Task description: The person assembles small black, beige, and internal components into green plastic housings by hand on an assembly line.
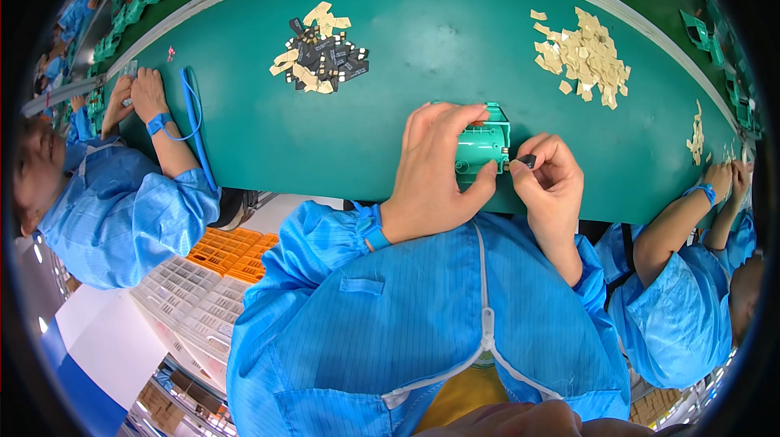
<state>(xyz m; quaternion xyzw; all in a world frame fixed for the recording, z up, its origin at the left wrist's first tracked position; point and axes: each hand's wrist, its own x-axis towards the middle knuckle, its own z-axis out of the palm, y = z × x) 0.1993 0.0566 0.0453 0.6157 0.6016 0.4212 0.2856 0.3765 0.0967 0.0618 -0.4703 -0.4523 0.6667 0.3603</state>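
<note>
The housing looks glossy plastic, the tabletop smooth, the smock cloth.

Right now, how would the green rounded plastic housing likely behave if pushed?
The green plastic housing seems stiff: its moulded walls show no bending in the left hand. Its glossy surface may be slippery; its rounded body might rock.

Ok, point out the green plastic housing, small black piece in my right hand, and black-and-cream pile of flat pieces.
Green plastic housing (pixel 482 144), head view: its broad face.
Small black piece (pixel 528 161), head view: exposed part.
Black-and-cream pile (pixel 323 56), head view: near its middle.
</note>
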